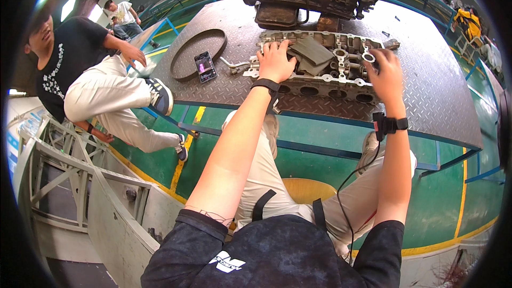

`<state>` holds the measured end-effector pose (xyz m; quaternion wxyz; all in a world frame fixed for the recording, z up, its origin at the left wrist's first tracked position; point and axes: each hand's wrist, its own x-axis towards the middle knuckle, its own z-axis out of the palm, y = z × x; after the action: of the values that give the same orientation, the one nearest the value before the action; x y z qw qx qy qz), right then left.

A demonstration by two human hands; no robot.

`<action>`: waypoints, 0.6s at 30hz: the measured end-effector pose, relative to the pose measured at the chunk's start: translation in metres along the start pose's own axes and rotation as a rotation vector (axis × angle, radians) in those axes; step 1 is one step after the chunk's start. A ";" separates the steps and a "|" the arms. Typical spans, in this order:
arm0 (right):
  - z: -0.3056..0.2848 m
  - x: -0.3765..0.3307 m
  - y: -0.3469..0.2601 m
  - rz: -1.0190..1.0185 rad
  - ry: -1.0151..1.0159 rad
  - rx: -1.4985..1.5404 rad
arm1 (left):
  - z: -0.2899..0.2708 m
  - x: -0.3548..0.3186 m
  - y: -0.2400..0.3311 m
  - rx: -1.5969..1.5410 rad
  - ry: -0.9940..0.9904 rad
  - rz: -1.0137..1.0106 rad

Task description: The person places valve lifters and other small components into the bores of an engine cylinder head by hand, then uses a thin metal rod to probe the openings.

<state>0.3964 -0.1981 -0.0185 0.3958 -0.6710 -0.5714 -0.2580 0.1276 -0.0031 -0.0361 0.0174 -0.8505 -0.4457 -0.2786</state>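
Your left hand (276, 61) lies flat, fingers spread and its grip open, pinning the grey cast-metal cylinder head (320, 69) at the checker-plate table (426, 90) edge, while your right hand (385, 70) curls over its far end, closure unclear.

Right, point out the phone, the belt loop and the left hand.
phone (205, 66), head view, middle of its screen
belt loop (188, 50), head view, left arc of the band
left hand (276, 62), head view, back of the hand

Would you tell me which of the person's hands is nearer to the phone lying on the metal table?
Left. The left hand rests on the cylinder head, just right of the phone; the right hand is at the head's far end.
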 end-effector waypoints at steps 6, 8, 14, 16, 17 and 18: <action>-0.006 -0.026 -0.079 -0.247 -0.156 0.025 | -0.002 0.001 0.011 0.020 -0.061 -0.012; 0.011 -0.038 -0.072 -0.312 -0.146 0.013 | -0.002 0.000 0.009 0.023 -0.068 -0.016; 0.014 -0.044 -0.060 -0.312 -0.017 0.084 | -0.002 -0.001 0.009 0.010 -0.082 -0.030; 0.010 -0.043 -0.060 -0.306 -0.083 0.181 | -0.001 0.000 0.008 0.022 -0.061 -0.023; 0.009 -0.045 -0.063 -0.306 -0.084 0.180 | -0.001 0.000 0.007 0.021 -0.061 -0.024; 0.004 -0.043 -0.073 -0.302 -0.069 0.156 | 0.001 0.001 0.005 0.021 -0.059 -0.030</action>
<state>0.3157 -0.2164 -0.0377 0.3835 -0.5531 -0.6974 -0.2462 0.1319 -0.0053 -0.0357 0.0091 -0.8515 -0.4615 -0.2487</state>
